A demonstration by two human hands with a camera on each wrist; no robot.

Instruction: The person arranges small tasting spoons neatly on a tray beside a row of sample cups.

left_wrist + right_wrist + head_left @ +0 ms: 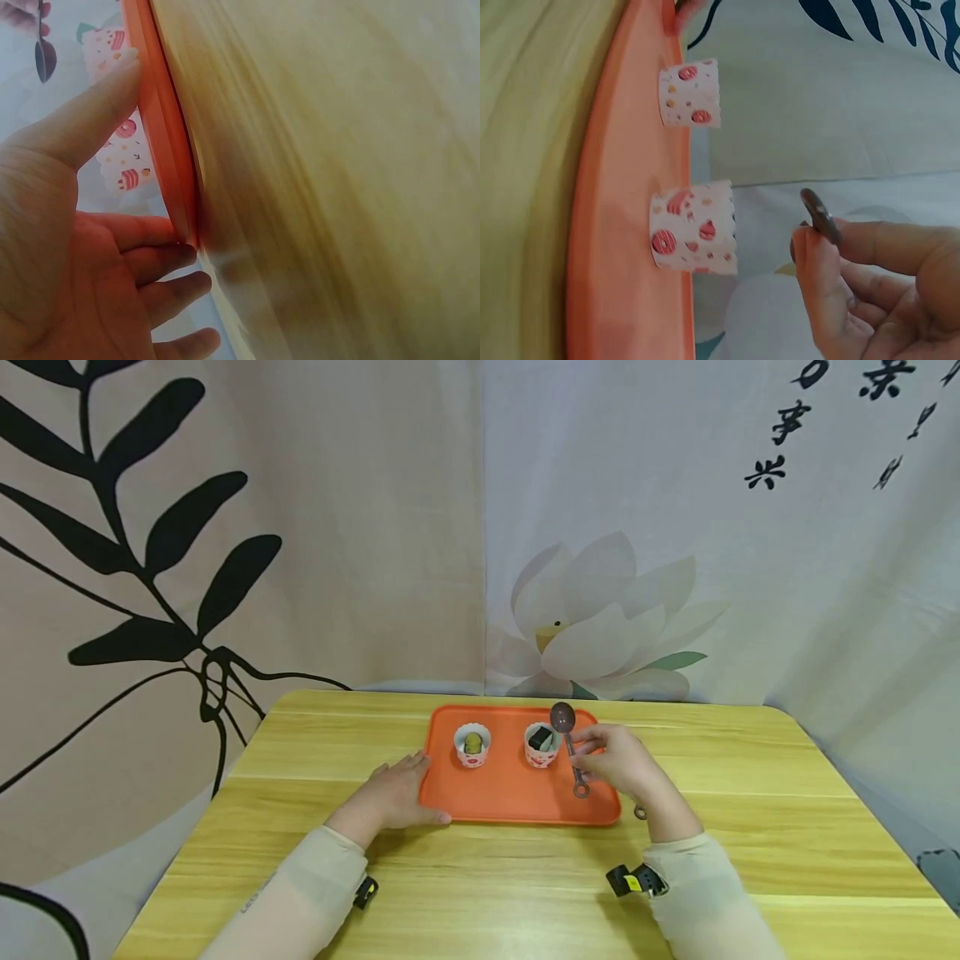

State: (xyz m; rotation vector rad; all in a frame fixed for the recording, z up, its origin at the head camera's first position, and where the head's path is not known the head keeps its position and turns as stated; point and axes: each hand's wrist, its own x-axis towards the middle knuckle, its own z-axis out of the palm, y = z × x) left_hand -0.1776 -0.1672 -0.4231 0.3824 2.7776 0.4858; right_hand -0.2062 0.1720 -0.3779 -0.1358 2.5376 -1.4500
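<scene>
My right hand (618, 764) pinches the thin handle of a grey-brown spoon (562, 717) between thumb and fingers. The spoon is bowl up, over the right part of an orange tray (495, 797), with a ring at its handle end. Beside it stands a patterned paper cup (542, 760) holding a dark block with a pale side. A second paper cup (472, 762), farther left on the tray, has a yellow-green lump inside. With fingers spread, my left hand (393, 793) rests against the tray's left front corner; its thumb (112, 90) touches the rim in the left wrist view.
Wooden table (480, 893) surface surrounds the tray. Another ring-ended handle (640, 812) shows by my right wrist, the rest of it hidden behind the hand. A printed curtain (375, 527) hangs right behind the table's far edge.
</scene>
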